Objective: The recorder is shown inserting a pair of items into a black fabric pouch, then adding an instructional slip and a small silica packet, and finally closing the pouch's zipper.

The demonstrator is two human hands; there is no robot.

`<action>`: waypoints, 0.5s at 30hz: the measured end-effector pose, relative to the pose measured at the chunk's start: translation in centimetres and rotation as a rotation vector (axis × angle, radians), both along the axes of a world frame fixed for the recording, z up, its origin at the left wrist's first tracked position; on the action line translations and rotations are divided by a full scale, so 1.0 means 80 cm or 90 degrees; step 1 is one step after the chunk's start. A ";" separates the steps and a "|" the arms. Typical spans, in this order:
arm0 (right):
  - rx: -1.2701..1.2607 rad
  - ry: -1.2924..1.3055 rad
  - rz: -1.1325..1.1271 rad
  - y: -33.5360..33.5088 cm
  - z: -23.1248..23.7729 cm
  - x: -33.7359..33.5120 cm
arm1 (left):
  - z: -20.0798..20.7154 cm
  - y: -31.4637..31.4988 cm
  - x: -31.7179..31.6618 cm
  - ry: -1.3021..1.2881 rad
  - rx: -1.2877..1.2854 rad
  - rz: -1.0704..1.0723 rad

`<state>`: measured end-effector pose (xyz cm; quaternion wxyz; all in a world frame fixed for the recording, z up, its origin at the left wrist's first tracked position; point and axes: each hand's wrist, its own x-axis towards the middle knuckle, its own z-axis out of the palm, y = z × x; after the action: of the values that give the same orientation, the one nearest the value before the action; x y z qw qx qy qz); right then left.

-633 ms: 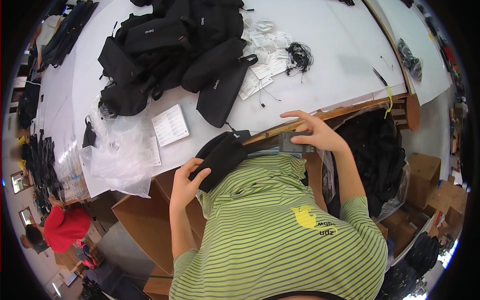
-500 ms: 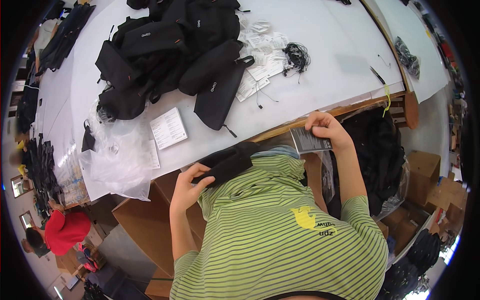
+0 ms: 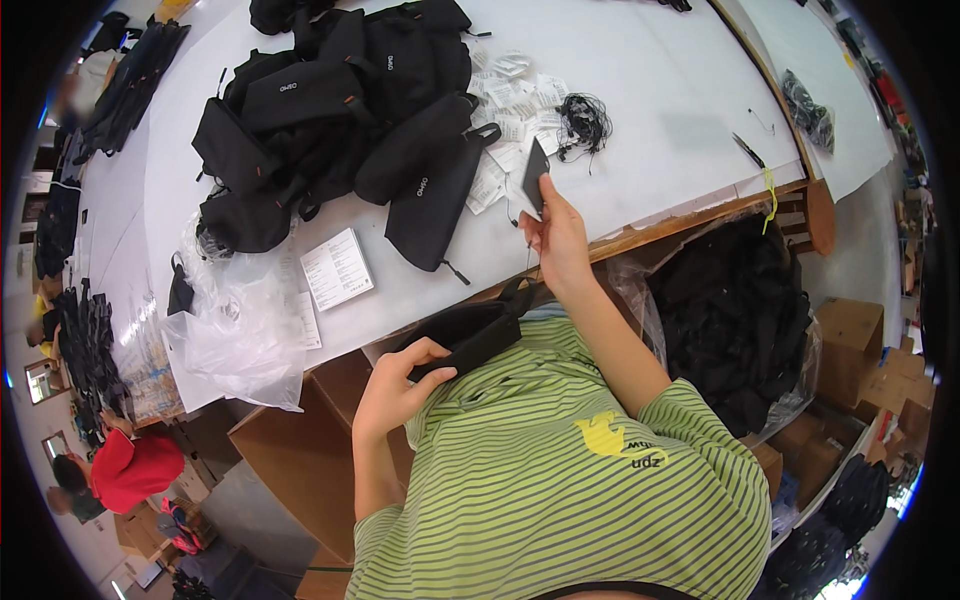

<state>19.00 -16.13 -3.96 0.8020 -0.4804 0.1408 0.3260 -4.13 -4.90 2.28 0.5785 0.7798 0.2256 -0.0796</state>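
Observation:
My left hand [image 3: 398,385] is closed on a small black fabric bag [image 3: 470,338], which rests against my lap just under the table's edge. Pinched between the fingers of my right hand [image 3: 562,240] is a card tag [image 3: 535,180], dark on one side and pale on the other, tilted up above the table's front edge. A thin dark cord hangs below those fingers toward the black bag. Beyond the right hand lie loose white paper tags [image 3: 512,95] and a tangle of black cords [image 3: 584,122].
Black bags [image 3: 300,100] are heaped on the white table [image 3: 660,180]. A leaflet stack [image 3: 337,270] and clear plastic bags [image 3: 235,335] lie left; snips [image 3: 748,151] lie right. Below stand a plastic-lined container of black goods [image 3: 735,320] and cartons [image 3: 290,460]. A person in red [image 3: 140,465] is far left.
My right hand has moved left and up with the card tag, from beside my lap to above the table's edge. The left hand and black bag have shifted slightly right.

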 end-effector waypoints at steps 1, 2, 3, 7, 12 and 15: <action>0.006 -0.057 -0.007 0.003 -0.010 -0.004 | -0.002 0.000 0.001 0.001 0.000 -0.005; 0.013 -0.113 -0.009 0.008 -0.014 -0.008 | -0.004 0.001 0.000 -0.016 0.009 -0.018; -0.009 -0.160 0.001 0.011 -0.011 -0.011 | -0.005 0.002 -0.001 -0.032 0.018 -0.031; -0.009 -0.180 -0.027 0.019 -0.011 -0.014 | 0.008 0.003 0.008 -0.014 0.028 -0.050; -0.041 -0.192 0.031 0.022 -0.014 -0.021 | 0.010 0.004 0.013 0.005 0.044 -0.078; 0.001 -0.185 0.023 0.022 -0.018 -0.020 | 0.009 0.002 0.013 0.001 0.066 -0.097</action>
<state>17.36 -14.34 -5.42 0.8084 -0.5242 0.0139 0.2676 -3.07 -4.73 2.98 0.5295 0.8236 0.1695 -0.1122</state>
